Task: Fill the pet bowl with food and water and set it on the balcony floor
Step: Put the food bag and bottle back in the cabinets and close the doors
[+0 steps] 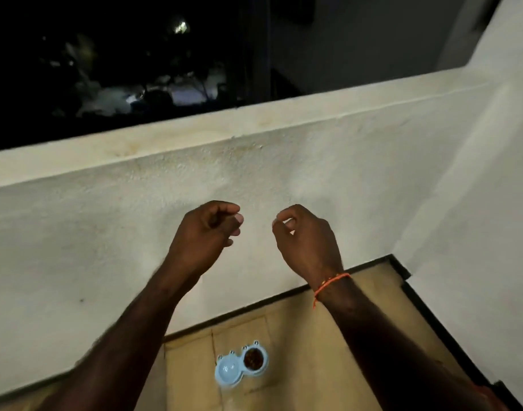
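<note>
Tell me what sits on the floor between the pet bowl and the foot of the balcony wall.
Nothing: in the head view only bare floor tile separates the pet bowl from the balcony wall.

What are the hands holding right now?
Nothing. The left hand and right hand are raised with loosely curled fingers and hold nothing. The blue double pet bowl sits on the balcony floor below, untouched.
</note>
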